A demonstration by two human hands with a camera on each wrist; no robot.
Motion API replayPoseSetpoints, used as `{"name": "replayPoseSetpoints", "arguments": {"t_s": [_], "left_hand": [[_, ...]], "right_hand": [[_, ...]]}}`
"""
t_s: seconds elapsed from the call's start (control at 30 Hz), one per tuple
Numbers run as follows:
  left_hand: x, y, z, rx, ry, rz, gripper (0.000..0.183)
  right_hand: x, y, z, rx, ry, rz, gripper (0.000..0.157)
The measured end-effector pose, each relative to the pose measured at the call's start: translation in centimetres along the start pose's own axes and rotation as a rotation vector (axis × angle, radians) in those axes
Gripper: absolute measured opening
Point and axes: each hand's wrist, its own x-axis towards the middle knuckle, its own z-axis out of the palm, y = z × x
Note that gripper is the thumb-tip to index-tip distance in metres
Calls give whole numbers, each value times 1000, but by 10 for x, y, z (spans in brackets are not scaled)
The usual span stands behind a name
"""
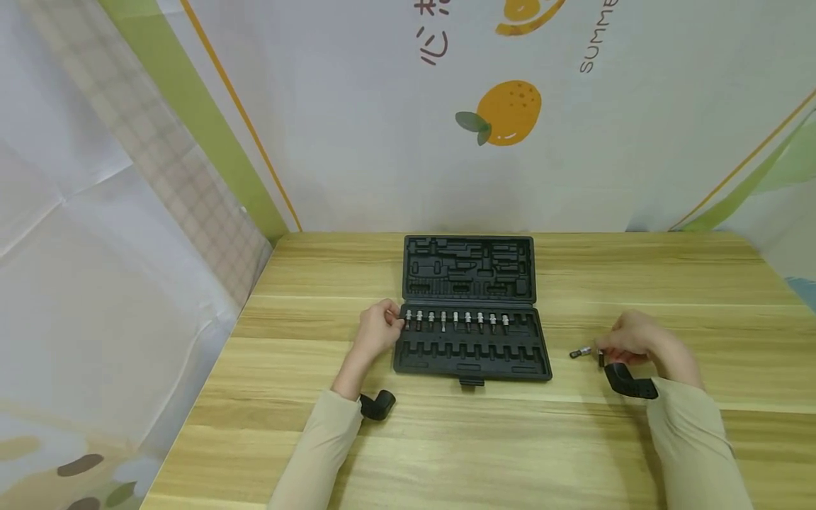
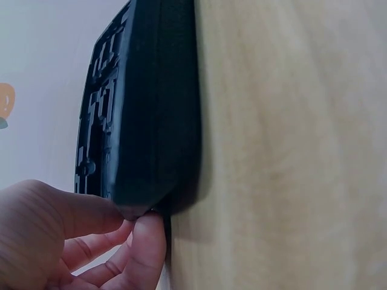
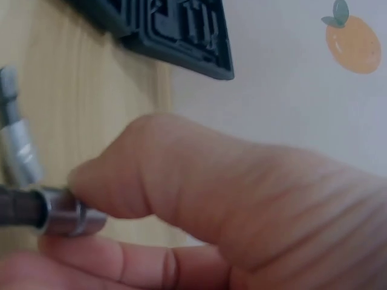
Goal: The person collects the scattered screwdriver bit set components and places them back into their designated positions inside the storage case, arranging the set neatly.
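Observation:
A black plastic tool case [image 1: 433, 368] lies on the table with its lid [image 1: 468, 244] raised at the back. Several silver-and-dark bit sockets [image 1: 455, 320] stand in the case's upper row; the lower row's slots hold none. My left hand [image 1: 376, 329] pinches the case's left edge between thumb and fingers, seen close up at the case's corner [image 2: 151, 181] in the left wrist view. To the right of the case, my right hand [image 1: 637, 338] pinches one bit socket [image 3: 63, 212] by its silver end, dark bit pointing away. Beside it a second bit socket [image 1: 580, 352] lies on the table.
The wood-grain table [image 1: 497, 453] runs back to a pale cloth [image 1: 357, 142] printed with fruit. A black wrist strap piece [image 1: 379, 405] juts out by the left sleeve, and another [image 1: 627, 382] by the right. The case's latch [image 1: 472, 381] sticks out at its front.

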Motion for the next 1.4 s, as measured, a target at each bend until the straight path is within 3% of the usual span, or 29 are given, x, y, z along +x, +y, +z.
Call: {"name": "replayPoseSetpoints", "arguments": {"t_s": [0.37, 0.8, 1.2, 1.4], "left_hand": [[-1, 1, -1, -5, -8, -1, 5], [-1, 0, 0, -14, 3, 26, 5], [-1, -1, 1, -12, 4, 24, 6], [0, -1, 1, -7, 6, 19, 5]], "right_hand": [[7, -33, -4, -69, -2, -61, 23], [19, -66, 2, -40, -35, -93, 25], [34, -72, 15, 146, -62, -117, 24], [38, -73, 19, 176, -66, -128, 23]]}}
